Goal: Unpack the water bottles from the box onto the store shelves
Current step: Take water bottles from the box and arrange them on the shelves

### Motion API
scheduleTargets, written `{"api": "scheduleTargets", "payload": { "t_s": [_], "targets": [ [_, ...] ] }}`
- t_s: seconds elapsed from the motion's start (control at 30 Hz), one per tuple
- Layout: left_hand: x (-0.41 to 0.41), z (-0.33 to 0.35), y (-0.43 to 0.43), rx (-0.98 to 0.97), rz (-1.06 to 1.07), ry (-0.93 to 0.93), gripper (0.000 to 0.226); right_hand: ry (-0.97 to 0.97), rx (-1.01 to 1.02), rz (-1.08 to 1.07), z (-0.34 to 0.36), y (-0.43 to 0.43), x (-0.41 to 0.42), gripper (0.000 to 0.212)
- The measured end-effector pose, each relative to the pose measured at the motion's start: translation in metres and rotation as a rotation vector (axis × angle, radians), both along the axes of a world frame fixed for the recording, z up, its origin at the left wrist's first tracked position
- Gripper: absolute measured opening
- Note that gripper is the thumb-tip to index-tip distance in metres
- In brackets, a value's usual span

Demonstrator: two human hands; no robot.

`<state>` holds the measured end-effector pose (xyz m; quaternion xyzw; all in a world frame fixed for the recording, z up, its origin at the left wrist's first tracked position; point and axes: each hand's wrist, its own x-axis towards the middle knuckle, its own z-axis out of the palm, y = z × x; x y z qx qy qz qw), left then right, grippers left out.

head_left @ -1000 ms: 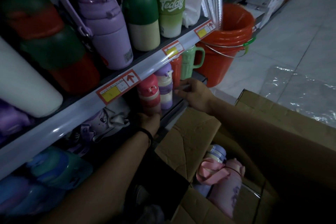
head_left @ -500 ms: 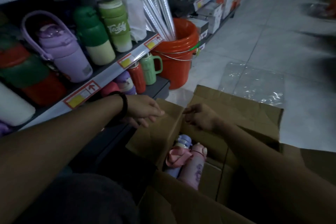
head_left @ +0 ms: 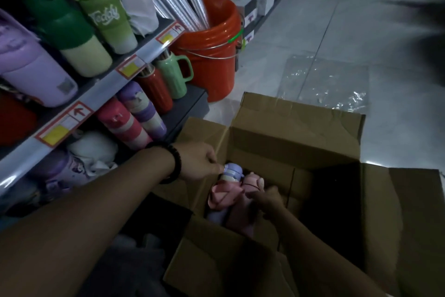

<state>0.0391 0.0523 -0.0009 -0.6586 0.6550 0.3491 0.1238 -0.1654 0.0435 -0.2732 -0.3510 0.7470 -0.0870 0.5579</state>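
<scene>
An open cardboard box [head_left: 298, 133] stands on the floor beside the store shelves [head_left: 101, 87]. Inside it lie a purple water bottle [head_left: 230, 171] and a pink water bottle [head_left: 240, 214] with a pink strap. My left hand [head_left: 199, 160], a dark bead bracelet on its wrist, pinches the purple bottle's cap. My right hand [head_left: 266, 200] reaches into the box and curls its fingers on the pink bottle's top. On the lower shelf stand a pink-striped bottle [head_left: 125, 125] and a purple-striped bottle [head_left: 144, 108].
Green, purple and red bottles fill the upper shelf. A red flask [head_left: 156, 89] and a green mug [head_left: 174, 75] stand at the lower shelf's end. An orange bucket [head_left: 212, 46] holding foil rolls stands beyond. Clear plastic wrap [head_left: 325, 82] lies on the tiled floor.
Both hands left the lower shelf, crossed the box flap and went down into the box. The left now pinches the purple bottle's cap and the right has closed on the pink bottle.
</scene>
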Motion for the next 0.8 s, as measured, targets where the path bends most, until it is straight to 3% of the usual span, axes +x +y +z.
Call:
{"api": "scheduleTargets", "payload": {
  "t_s": [0.1,0.17,0.3,0.47,0.6,0.67,0.73,0.8],
  "targets": [
    [-0.008,-0.002,-0.004,0.07,-0.093,-0.051,0.042,-0.065,0.014,0.006,-0.06,0.01,0.003,0.121],
    [-0.009,-0.005,-0.006,0.121,-0.124,-0.082,0.046,-0.155,-0.007,-0.082,-0.058,0.02,0.014,0.127],
    [-0.01,-0.013,-0.013,0.163,-0.157,-0.126,0.051,-0.143,-0.029,-0.041,-0.03,0.02,0.037,0.085],
    [-0.01,-0.016,-0.015,0.212,-0.17,-0.179,0.055,-0.159,0.035,-0.149,-0.018,0.008,0.041,0.038],
    [-0.003,-0.014,-0.015,0.182,-0.162,-0.215,0.052,-0.119,0.027,-0.271,-0.018,0.019,0.033,0.045],
    [0.004,-0.012,-0.016,0.176,-0.146,-0.219,0.051,-0.119,-0.109,-0.28,-0.022,0.024,0.028,0.06],
    [0.01,-0.011,-0.015,0.19,-0.142,-0.242,0.053,-0.188,-0.232,-0.267,-0.015,0.021,0.019,0.075],
    [0.019,-0.011,-0.013,0.202,-0.116,-0.255,0.056,-0.298,-0.292,-0.228,0.0,0.01,0.011,0.071]
  ]
}}
